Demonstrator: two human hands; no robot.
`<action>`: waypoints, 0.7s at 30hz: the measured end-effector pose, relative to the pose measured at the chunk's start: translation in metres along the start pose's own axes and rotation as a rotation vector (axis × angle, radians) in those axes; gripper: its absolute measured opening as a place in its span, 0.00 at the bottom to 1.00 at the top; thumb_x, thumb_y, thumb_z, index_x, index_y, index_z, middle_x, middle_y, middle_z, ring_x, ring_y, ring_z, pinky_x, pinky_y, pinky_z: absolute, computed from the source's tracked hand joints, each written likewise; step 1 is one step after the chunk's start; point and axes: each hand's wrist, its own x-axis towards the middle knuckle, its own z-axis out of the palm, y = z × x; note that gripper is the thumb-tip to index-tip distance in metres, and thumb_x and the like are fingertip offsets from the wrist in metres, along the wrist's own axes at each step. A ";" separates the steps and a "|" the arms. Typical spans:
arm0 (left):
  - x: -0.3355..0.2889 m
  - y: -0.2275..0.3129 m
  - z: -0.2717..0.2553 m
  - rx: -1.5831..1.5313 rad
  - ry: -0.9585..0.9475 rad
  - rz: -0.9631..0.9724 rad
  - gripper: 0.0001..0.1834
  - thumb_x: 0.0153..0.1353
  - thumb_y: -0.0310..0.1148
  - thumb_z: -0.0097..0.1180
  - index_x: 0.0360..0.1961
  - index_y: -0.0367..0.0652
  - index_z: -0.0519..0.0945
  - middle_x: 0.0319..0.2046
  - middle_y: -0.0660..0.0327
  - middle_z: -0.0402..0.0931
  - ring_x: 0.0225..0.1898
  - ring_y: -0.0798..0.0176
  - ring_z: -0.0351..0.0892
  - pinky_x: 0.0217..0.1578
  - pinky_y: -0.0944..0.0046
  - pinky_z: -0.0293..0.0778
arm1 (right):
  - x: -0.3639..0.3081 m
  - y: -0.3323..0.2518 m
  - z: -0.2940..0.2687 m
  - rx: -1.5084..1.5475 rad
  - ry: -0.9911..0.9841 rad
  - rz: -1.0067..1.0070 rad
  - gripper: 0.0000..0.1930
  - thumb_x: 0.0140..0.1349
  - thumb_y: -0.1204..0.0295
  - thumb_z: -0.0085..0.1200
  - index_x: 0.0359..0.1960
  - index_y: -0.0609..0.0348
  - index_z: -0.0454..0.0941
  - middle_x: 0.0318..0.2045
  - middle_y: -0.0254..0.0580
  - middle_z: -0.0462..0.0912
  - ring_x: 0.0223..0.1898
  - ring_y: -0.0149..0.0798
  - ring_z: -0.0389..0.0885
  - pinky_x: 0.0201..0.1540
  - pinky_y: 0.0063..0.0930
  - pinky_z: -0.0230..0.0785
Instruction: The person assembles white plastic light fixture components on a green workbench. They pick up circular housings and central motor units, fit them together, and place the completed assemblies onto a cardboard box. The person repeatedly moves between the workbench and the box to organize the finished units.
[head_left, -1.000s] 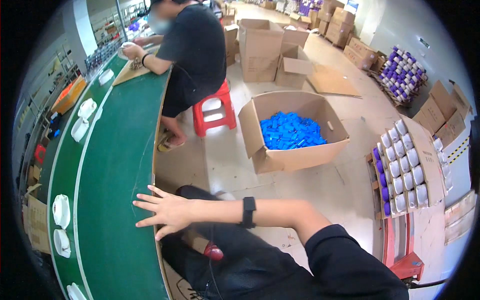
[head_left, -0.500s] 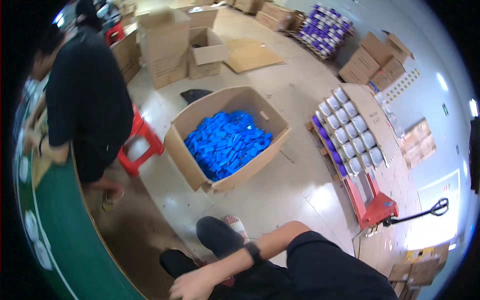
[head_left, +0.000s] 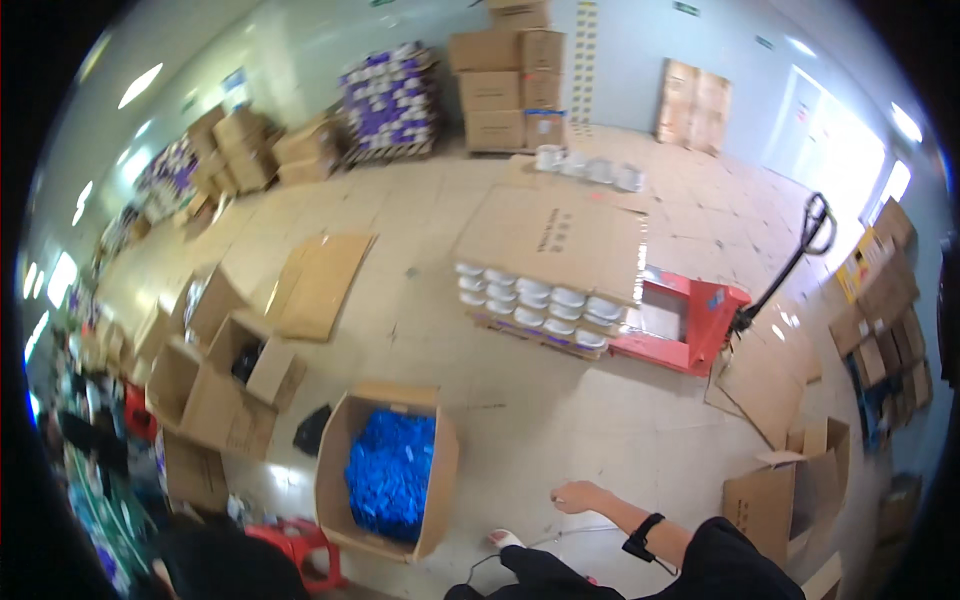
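Note:
My right hand (head_left: 583, 497) hangs over the floor at the lower middle, with a dark band around the wrist. Its fingers look loosely curled together, and no object shows in them. Nearest to it stands an open cardboard box (head_left: 448, 470) on the left, apart from the hand. A heap of small blue pieces (head_left: 392, 475) lies in that box; their exact kind is too small to make out. My left hand is out of view. One of my feet in a light sandal (head_left: 506, 538) shows beside the box.
Ahead, a pallet stack of white containers (head_left: 545, 308) under a cardboard sheet (head_left: 550, 235) stands by a red pallet jack (head_left: 690, 325). A red stool (head_left: 305, 548) and a co-worker in black (head_left: 230, 560) are at lower left. Open boxes (head_left: 215, 395) stand left; another carton (head_left: 765, 505) stands right.
My view has swung right and up, so the blue-filled box sits lower and the pallet jack nearer the middle. The green table has left the view. My right arm now reaches out over the floor.

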 end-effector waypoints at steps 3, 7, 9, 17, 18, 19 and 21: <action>0.076 0.058 0.047 -0.052 -0.194 0.117 0.17 0.63 0.41 0.49 0.47 0.41 0.76 0.48 0.49 0.75 0.47 0.48 0.74 0.45 0.51 0.67 | -0.035 0.019 -0.022 0.220 0.158 0.085 0.16 0.61 0.64 0.46 0.46 0.55 0.80 0.42 0.53 0.83 0.46 0.56 0.80 0.49 0.48 0.72; 0.142 0.104 0.144 -0.091 -0.557 0.147 0.16 0.62 0.41 0.50 0.44 0.42 0.77 0.46 0.50 0.76 0.45 0.49 0.75 0.42 0.51 0.69 | -0.034 0.071 0.012 0.414 0.145 0.043 0.17 0.63 0.62 0.47 0.49 0.55 0.79 0.44 0.52 0.82 0.48 0.55 0.79 0.53 0.45 0.71; 0.162 0.117 0.199 -0.098 -0.738 0.121 0.16 0.62 0.41 0.50 0.43 0.42 0.78 0.45 0.50 0.77 0.44 0.50 0.76 0.41 0.52 0.69 | -0.038 0.108 -0.006 0.462 0.109 0.061 0.17 0.64 0.62 0.47 0.51 0.53 0.79 0.45 0.52 0.83 0.47 0.54 0.81 0.53 0.43 0.72; 0.226 0.090 0.384 0.144 -1.237 -0.150 0.14 0.60 0.41 0.52 0.39 0.43 0.80 0.41 0.53 0.80 0.40 0.53 0.78 0.35 0.53 0.72 | -0.018 0.250 -0.140 0.497 0.384 0.332 0.17 0.62 0.64 0.49 0.50 0.51 0.80 0.43 0.53 0.84 0.45 0.55 0.82 0.51 0.44 0.74; 0.243 0.085 0.396 0.191 -1.283 -0.188 0.13 0.60 0.41 0.53 0.38 0.43 0.80 0.40 0.53 0.80 0.39 0.53 0.79 0.35 0.53 0.72 | -0.019 0.271 -0.164 0.484 0.412 0.350 0.16 0.62 0.64 0.49 0.50 0.51 0.80 0.43 0.53 0.84 0.45 0.55 0.82 0.51 0.43 0.74; 0.260 0.082 0.409 0.239 -1.347 -0.204 0.13 0.59 0.41 0.53 0.38 0.43 0.81 0.40 0.53 0.80 0.38 0.54 0.79 0.34 0.53 0.72 | -0.023 0.295 -0.182 0.485 0.402 0.397 0.16 0.62 0.64 0.49 0.50 0.51 0.80 0.42 0.53 0.84 0.45 0.54 0.82 0.51 0.43 0.74; 0.313 0.079 0.422 0.374 -1.477 -0.158 0.13 0.59 0.41 0.53 0.36 0.44 0.81 0.39 0.54 0.81 0.37 0.55 0.80 0.33 0.53 0.73 | -0.021 0.344 -0.215 0.507 0.381 0.462 0.16 0.61 0.65 0.51 0.50 0.51 0.80 0.42 0.52 0.85 0.44 0.53 0.83 0.51 0.42 0.74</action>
